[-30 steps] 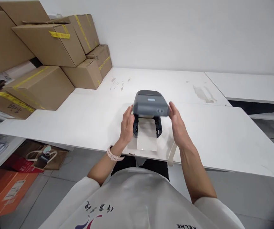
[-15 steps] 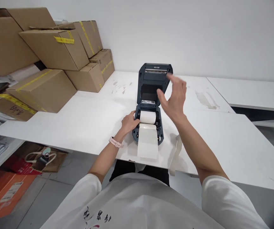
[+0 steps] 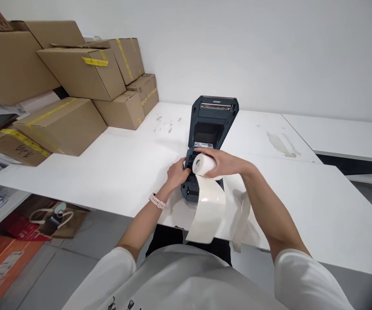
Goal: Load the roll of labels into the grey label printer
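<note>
Take the printer [image 3: 205, 133] as the dial, twelve o'clock toward the wall, and here it stands, wide open on the white surface [image 3: 134, 172]! The lid [image 3: 213, 115] tilts up at twelve; the base [image 3: 190, 193] sits below at six.

In from three o'clock comes the right hand [image 3: 223, 162], fingers wrapped firmly around the white roll [image 3: 206, 165], which is over the base, one round end facing nine. Whether it touches the base, I can't tell. From it a glossy strip [image 3: 209, 211] sweeps down toward six, its end curving out past the surface's near edge.

Over at nine, the left hand [image 3: 176, 173] grips the side of the base, thumb over the rim, a pink band [image 3: 157, 201] on that wrist. At four, a second strip [image 3: 242, 221] lies near the right forearm, drooping over the edge. Away at ten, cardboard boxes [image 3: 63, 125] with yellow tape pile up, well apart from the action.
</note>
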Available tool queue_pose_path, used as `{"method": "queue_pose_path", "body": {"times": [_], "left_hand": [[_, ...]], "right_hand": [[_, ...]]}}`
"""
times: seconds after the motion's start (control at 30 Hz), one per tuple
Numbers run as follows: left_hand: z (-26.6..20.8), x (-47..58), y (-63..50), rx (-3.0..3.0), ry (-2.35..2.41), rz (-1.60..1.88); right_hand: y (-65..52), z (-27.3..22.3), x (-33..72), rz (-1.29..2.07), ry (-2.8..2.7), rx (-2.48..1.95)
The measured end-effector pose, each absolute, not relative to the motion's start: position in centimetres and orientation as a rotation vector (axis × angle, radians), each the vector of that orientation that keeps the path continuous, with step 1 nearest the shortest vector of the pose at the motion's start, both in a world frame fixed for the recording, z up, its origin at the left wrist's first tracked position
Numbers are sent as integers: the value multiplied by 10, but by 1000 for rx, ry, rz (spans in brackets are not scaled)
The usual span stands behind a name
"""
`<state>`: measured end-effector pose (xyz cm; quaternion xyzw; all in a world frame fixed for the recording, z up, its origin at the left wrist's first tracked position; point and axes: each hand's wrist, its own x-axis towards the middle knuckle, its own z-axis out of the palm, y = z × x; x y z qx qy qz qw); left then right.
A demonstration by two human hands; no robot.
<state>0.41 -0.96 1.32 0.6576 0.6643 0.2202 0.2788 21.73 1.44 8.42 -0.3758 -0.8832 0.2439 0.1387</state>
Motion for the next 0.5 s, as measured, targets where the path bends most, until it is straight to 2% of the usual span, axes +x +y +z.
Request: {"method": "queue_pose_path", "body": {"times": [0.1,0.2,0.5], "left_hand": [[11,4,-9,1764,1777,599],[11,5,-11,1742,1776,623],[9,6,-11,1678,1777,710]], "right_hand": [[1,111,261,783,-2370,-1029],[3,113,306,725,-2107,-1170],[55,-3,343,814,-1552,-1479]]}}
